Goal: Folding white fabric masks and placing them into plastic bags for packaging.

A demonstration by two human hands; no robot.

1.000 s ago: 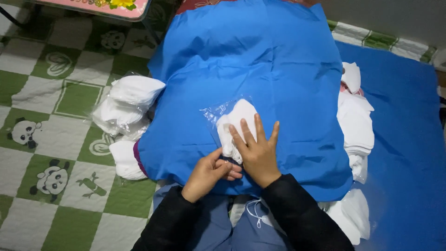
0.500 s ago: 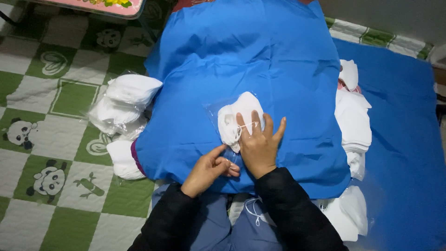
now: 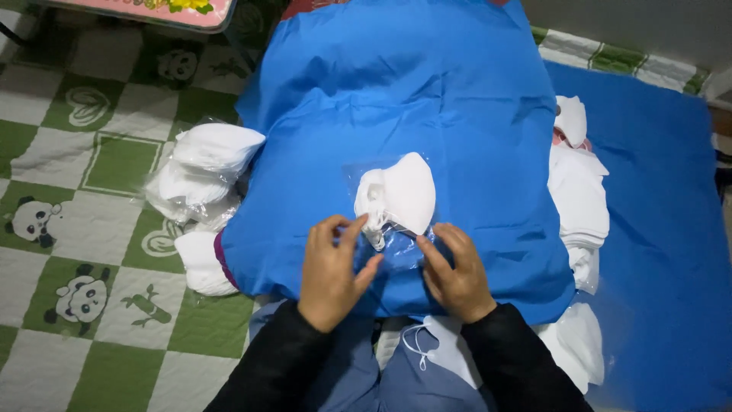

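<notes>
left hand (image 3: 332,267) and right hand (image 3: 456,268) at lower centre, fingertips pinching clear plastic sleeve (image 3: 396,252) around white mask (image 3: 398,196) on blue cloth (image 3: 427,99).

Just behind the left hand (image 3: 332,267), the blue cloth (image 3: 412,99) hides most of a white mask stack (image 3: 200,263). Beside the right hand (image 3: 457,271), another white stack (image 3: 579,198) lies half covered. Both forearms leave the bottom edge.

A green-and-white checked panda mat (image 3: 84,198) covers the floor.
</notes>
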